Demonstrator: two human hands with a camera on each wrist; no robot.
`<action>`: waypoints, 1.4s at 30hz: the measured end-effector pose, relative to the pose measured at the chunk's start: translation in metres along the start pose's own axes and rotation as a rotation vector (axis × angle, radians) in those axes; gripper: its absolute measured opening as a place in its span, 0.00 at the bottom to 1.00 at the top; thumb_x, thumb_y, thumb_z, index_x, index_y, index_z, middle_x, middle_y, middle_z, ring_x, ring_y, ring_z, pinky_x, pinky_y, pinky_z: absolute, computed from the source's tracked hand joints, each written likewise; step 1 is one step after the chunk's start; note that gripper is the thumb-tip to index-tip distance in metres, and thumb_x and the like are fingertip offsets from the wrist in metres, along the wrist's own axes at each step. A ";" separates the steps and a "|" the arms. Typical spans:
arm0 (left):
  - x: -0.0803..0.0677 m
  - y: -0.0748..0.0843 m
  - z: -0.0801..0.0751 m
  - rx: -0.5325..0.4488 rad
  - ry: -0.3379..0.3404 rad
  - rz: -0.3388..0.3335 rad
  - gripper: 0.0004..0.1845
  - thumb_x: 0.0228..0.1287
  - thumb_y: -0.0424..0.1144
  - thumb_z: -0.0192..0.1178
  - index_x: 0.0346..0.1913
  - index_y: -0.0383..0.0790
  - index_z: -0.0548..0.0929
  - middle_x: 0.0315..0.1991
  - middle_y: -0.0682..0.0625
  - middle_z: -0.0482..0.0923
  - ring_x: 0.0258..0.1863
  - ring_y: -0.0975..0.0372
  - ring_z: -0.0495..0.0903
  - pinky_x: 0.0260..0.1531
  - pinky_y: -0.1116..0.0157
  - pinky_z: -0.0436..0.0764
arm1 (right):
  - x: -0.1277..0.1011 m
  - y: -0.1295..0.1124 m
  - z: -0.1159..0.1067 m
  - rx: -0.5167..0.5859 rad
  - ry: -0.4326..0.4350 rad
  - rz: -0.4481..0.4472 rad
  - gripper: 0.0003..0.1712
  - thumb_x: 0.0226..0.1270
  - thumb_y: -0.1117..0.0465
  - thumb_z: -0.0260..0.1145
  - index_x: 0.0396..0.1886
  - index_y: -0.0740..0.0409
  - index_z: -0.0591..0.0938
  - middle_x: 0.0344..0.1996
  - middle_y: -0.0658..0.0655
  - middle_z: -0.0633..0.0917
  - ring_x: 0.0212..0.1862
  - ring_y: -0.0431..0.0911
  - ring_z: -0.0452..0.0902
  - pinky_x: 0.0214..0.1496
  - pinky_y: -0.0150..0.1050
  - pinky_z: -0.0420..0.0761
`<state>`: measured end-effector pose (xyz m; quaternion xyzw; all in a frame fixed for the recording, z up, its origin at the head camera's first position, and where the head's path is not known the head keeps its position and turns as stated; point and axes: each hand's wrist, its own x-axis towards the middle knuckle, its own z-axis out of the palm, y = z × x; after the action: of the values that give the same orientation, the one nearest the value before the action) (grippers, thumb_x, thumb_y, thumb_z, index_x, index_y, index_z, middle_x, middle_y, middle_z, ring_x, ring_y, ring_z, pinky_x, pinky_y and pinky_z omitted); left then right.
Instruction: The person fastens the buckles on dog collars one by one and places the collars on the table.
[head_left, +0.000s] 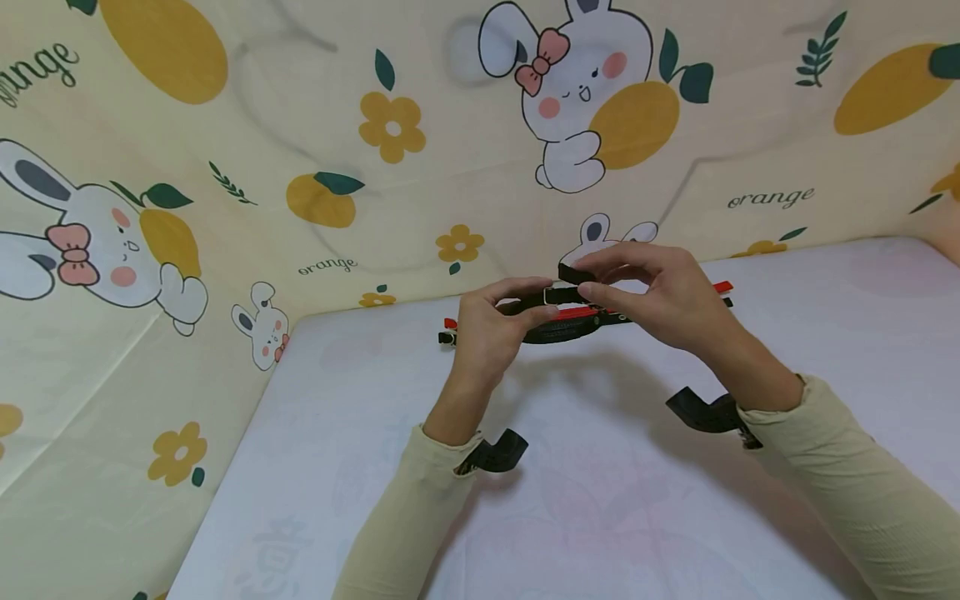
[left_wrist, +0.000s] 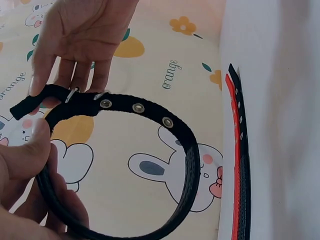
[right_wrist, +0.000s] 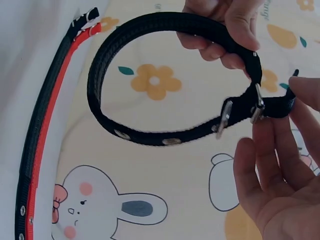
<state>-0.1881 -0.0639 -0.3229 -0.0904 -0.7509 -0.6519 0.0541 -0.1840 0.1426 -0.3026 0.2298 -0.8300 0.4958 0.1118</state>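
Both hands on one black collar (left_wrist: 150, 112); we pinch the buckle end with right hand (head_left: 660, 292), left hand (head_left: 491, 321) grips the loop; strap tail points right.

Looped collar (head_left: 558, 332) above table (head_left: 600, 500), between hands; two flat collars (head_left: 720, 290) behind, side by side.

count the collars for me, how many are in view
3. A black collar is held looped between the left hand and right hand. A red collar and another black collar lie flat side by side on the white surface.
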 end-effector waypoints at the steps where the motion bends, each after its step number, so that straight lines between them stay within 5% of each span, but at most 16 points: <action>1: 0.000 0.001 0.000 -0.004 0.004 -0.007 0.15 0.51 0.28 0.75 0.44 0.40 0.90 0.42 0.44 0.88 0.39 0.61 0.85 0.40 0.68 0.86 | 0.000 0.000 0.000 0.007 0.001 0.005 0.15 0.63 0.59 0.73 0.51 0.48 0.88 0.47 0.51 0.87 0.45 0.34 0.81 0.53 0.22 0.76; 14: -0.007 0.002 0.004 0.024 0.055 0.009 0.14 0.52 0.30 0.74 0.44 0.41 0.90 0.42 0.46 0.89 0.41 0.60 0.87 0.44 0.66 0.86 | 0.000 -0.004 0.003 -0.074 0.019 0.082 0.12 0.54 0.65 0.76 0.39 0.49 0.91 0.42 0.51 0.87 0.36 0.34 0.82 0.36 0.28 0.79; 32: -0.003 -0.002 0.005 0.141 -0.012 0.284 0.16 0.53 0.31 0.74 0.47 0.39 0.90 0.43 0.45 0.86 0.48 0.62 0.79 0.49 0.64 0.83 | 0.001 -0.005 0.005 -0.217 0.004 0.049 0.12 0.54 0.64 0.76 0.39 0.48 0.91 0.41 0.50 0.87 0.41 0.45 0.83 0.41 0.20 0.76; 42: -0.004 -0.003 0.007 -0.003 -0.030 0.173 0.16 0.53 0.30 0.73 0.47 0.35 0.88 0.46 0.41 0.85 0.46 0.60 0.84 0.46 0.67 0.85 | 0.001 -0.005 0.005 -0.237 0.010 0.044 0.12 0.55 0.64 0.75 0.39 0.46 0.91 0.40 0.50 0.88 0.39 0.44 0.79 0.37 0.27 0.75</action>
<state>-0.1849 -0.0578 -0.3275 -0.1649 -0.7400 -0.6445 0.0989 -0.1824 0.1362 -0.3003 0.1942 -0.8871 0.3976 0.1315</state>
